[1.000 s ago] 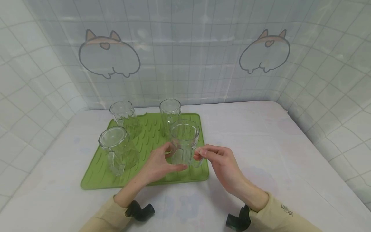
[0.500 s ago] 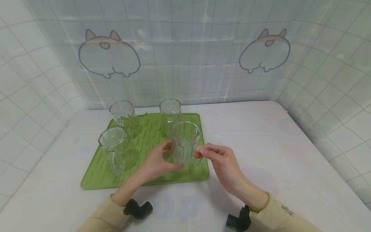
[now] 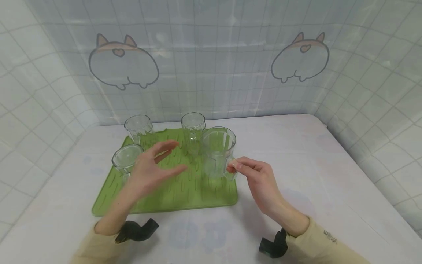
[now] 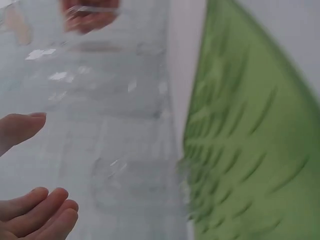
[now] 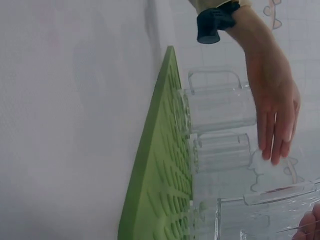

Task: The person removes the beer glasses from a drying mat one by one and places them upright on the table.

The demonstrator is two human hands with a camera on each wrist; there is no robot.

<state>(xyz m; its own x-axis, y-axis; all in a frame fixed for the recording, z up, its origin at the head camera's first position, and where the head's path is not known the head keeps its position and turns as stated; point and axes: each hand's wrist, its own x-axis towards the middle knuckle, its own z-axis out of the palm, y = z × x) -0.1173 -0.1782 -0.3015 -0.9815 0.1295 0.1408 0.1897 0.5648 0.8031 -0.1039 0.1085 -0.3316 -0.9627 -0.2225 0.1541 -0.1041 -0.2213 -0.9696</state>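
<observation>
In the head view, my right hand [image 3: 260, 185] pinches the handle of a clear glass mug [image 3: 215, 154] between thumb and fingers. The mug is upright over the right part of a green ribbed drying mat [image 3: 158, 203]. In the right wrist view, a gap shows between the held mug's base [image 5: 245, 217] and the mat. My left hand [image 3: 150, 170] hovers over the mat left of that mug, fingers and thumb spread with nothing between them. It partly hides another glass mug [image 3: 126, 157] at the mat's front left.
Two more glass mugs stand toward the back of the mat, one at the left [image 3: 138, 128] and one near the middle [image 3: 193, 126], just behind the held mug. A white cloth [image 3: 290, 146] covers the table. Tile-patterned curtains [image 3: 211, 84] rise at the back and sides.
My left hand has let go of the held mug and moved left, away from it. My right hand has lifted the mug slightly, shifting it up and right in the head view.
</observation>
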